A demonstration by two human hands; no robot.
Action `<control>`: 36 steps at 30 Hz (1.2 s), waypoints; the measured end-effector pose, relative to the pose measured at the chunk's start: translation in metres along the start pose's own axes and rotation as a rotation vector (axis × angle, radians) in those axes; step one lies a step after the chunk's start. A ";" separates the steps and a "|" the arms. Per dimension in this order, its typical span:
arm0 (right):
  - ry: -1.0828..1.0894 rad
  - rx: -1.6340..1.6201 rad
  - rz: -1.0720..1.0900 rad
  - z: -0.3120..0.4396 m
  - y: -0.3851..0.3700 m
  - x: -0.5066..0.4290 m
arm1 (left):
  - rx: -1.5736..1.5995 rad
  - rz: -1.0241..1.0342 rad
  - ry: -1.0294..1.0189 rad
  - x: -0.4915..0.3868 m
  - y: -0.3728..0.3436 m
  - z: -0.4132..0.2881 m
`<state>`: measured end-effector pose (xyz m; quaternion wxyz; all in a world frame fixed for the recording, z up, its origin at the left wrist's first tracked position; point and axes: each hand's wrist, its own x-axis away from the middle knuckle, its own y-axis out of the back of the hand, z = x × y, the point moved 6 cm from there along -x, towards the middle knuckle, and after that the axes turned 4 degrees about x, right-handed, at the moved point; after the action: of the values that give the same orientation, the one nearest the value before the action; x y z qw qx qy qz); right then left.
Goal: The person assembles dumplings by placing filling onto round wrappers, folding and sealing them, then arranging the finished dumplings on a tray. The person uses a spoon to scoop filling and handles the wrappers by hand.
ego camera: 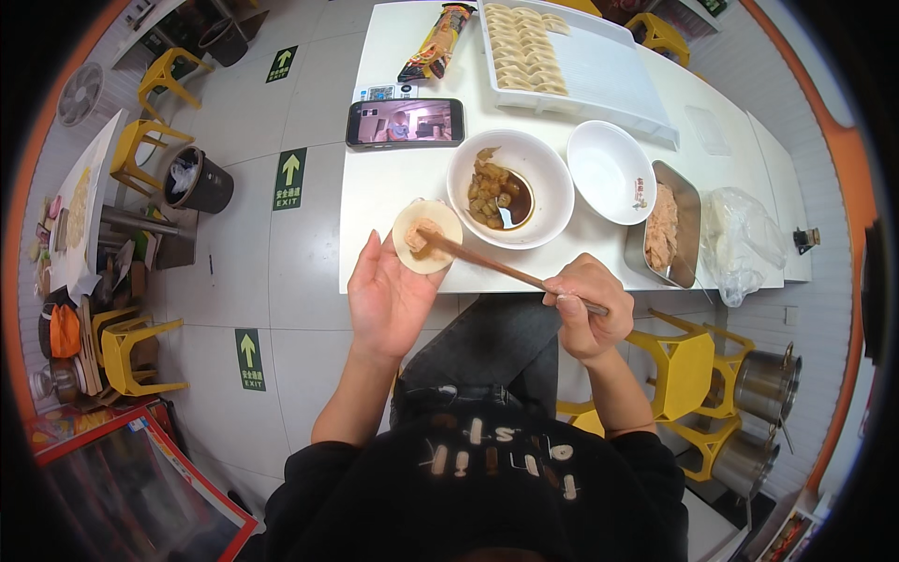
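On the fingers of my left hand (pixel 390 298), palm up, rests a round dumpling wrapper (pixel 446 222). A lump of pinkish meat filling (pixel 416 242) sits at its middle. My right hand (pixel 595 303) grips a flat wooden stick (pixel 499 266), whose far end touches the filling. Just beyond the wrapper stands a white bowl (pixel 548 165) with brown chopped vegetables (pixel 486 194) in dark liquid. A second white bowl (pixel 604 165), with no food visible inside, is to its right. Farther right, a metal container (pixel 635 256) holds more meat filling (pixel 661 232).
Rows of folded dumplings (pixel 523 53) lie in a white plastic tray (pixel 611 77) at the table's back. A phone (pixel 406 122) and a packaged snack (pixel 439 43) are at left. A clear plastic bag (pixel 741 242) hangs over the right front edge. Yellow stools (pixel 678 372) stand below.
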<state>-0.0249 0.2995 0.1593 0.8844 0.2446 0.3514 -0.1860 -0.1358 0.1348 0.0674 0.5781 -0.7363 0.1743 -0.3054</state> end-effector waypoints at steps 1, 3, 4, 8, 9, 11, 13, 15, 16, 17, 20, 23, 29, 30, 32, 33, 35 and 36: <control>-0.012 -0.045 -0.004 -0.001 0.001 0.001 | -0.001 -0.004 0.007 0.000 0.000 0.000; -0.027 -0.028 0.046 -0.004 -0.002 0.001 | -0.005 -0.006 0.019 0.000 0.000 0.001; -0.037 -0.024 0.067 -0.006 -0.004 0.000 | -0.013 0.011 0.027 0.000 -0.001 0.002; -0.061 0.001 0.006 -0.010 -0.009 0.000 | -0.030 -0.011 0.039 0.002 -0.003 0.005; -0.069 -0.004 -0.002 -0.011 -0.009 0.000 | -0.024 -0.010 0.039 0.003 -0.003 0.005; -0.072 -0.001 -0.013 -0.011 -0.009 0.002 | -0.011 0.008 0.041 0.003 -0.004 0.004; -0.074 0.018 -0.007 -0.011 -0.007 0.005 | -0.008 0.031 0.045 0.003 -0.003 0.003; -0.063 0.039 0.020 -0.010 -0.004 0.008 | -0.019 0.077 0.033 0.002 -0.002 0.000; -0.077 0.030 0.046 -0.012 -0.008 0.008 | -0.039 0.053 0.046 0.003 0.001 0.000; -0.040 0.018 0.002 -0.011 -0.011 0.009 | -0.044 0.092 0.031 0.003 0.000 -0.001; -0.045 0.003 -0.065 -0.012 -0.016 0.012 | 0.021 0.064 0.011 0.001 0.003 -0.003; -0.146 -0.137 -0.149 -0.020 -0.015 0.018 | 0.027 0.059 0.011 0.000 0.002 -0.003; -0.093 -0.046 -0.139 -0.031 -0.002 0.015 | 0.016 0.051 -0.016 0.004 0.001 -0.012; -0.110 0.025 -0.135 -0.035 0.004 0.011 | 0.019 0.033 -0.018 0.004 0.002 -0.014; -0.153 0.188 -0.057 -0.045 0.014 0.001 | 0.023 0.020 -0.038 0.003 0.004 -0.020; -0.083 0.285 0.027 -0.047 0.014 -0.004 | 0.024 0.021 -0.054 0.002 0.006 -0.023; 0.028 0.484 0.200 -0.056 0.011 -0.012 | 0.036 0.025 -0.071 0.003 0.009 -0.026; 0.006 0.460 0.260 -0.063 0.010 -0.011 | 0.044 0.029 -0.074 0.002 0.010 -0.027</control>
<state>-0.0611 0.3448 0.1301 0.8209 0.4828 0.2682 -0.1451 -0.1508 0.1105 0.0620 0.6045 -0.7318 0.1565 -0.2732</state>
